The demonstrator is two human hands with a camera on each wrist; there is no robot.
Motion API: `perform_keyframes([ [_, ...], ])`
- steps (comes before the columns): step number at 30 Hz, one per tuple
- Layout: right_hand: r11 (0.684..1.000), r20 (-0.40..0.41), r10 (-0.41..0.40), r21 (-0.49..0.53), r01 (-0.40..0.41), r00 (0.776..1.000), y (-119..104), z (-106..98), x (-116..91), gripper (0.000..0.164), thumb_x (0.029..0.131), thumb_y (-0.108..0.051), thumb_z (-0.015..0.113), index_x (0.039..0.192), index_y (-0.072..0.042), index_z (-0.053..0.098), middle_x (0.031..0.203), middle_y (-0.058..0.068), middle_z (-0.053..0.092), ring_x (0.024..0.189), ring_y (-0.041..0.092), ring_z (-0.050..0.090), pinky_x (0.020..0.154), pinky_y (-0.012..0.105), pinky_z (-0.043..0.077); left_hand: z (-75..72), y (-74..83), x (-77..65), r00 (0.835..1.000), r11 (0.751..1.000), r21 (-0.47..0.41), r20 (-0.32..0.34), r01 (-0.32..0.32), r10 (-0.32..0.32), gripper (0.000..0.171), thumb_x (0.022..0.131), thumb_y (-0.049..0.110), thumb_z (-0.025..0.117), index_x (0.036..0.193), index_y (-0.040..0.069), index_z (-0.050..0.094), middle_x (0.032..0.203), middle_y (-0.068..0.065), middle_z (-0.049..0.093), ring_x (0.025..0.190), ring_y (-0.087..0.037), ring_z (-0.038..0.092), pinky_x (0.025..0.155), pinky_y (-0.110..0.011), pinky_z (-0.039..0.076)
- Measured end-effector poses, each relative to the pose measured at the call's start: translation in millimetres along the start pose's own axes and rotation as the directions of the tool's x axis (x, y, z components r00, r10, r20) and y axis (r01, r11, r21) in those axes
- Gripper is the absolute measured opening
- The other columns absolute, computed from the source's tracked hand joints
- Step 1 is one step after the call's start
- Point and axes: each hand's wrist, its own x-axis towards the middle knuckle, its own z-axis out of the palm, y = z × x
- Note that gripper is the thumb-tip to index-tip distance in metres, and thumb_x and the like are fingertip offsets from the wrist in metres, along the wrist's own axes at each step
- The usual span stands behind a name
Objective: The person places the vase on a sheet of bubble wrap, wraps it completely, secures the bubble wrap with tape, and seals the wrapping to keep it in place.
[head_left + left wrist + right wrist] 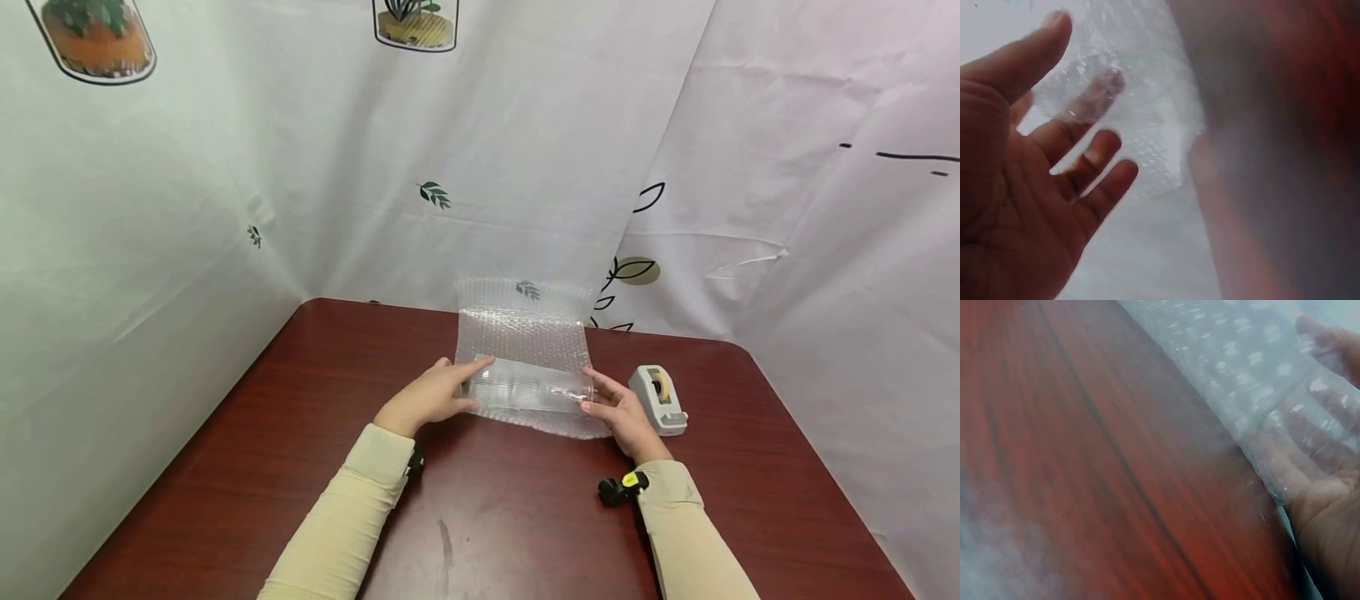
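Observation:
A clear ribbed glass point(525, 387) lies on its side across a sheet of bubble wrap point(517, 332). My left hand point(429, 396) holds the glass at its left end, one finger along the upper side and another digit at the lower. At the other end my right hand point(622, 417) holds it between thumb and fingers. Bubble wrap point(1154, 125) partly covers a fingertip of the left hand point(1029, 181) in the left wrist view. Through the see-through bubble wrap point(1229, 369), fingers of the right hand point(1329, 512) show in the right wrist view.
A white tape dispenser point(658, 402) with a roll of tape stands just right of the right hand. Under everything is a dark red wooden table point(495, 533). White printed cloth point(337, 167) hangs behind and on both sides; the wrap's far end rises against it.

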Motion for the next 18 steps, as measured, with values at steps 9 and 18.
perform_keyframes([
  [9, 1.0, 0.007, -0.011, -0.003, 0.011, 1.0, 1, 0, 0, 0.068, 0.089, 0.007, 0.067, 0.15, 0.009, 0.038, 0.159, 0.027, 0.031, 0.105, 0.002, 0.064, 0.085, 0.02, 0.052, 2.6, -7.8, 0.6, 0.999, 0.987, -0.16, 0.031, -0.002, 0.007, 0.093, 0.083, 0.01, 0.083, 0.158, 0.032, 0.034, 0.089, 0.002, 0.058, 0.076, -0.012, 0.056, 0.074, -0.031, 0.048],
  [18, 1.0, 0.008, -0.018, 0.01, 0.018, 1.0, 0, -1, 0, 0.068, 0.088, 0.009, 0.067, 0.15, 0.01, 0.038, 0.157, 0.028, 0.033, 0.107, 0.003, 0.064, 0.085, 0.02, 0.053, 4.2, -11.9, 1.4, 0.999, 0.979, -0.202, 0.015, -0.027, 0.03, 0.079, 0.093, 0.004, 0.07, 0.157, 0.034, 0.036, 0.083, 0.003, 0.054, 0.074, -0.012, 0.05, 0.071, -0.03, 0.046],
])
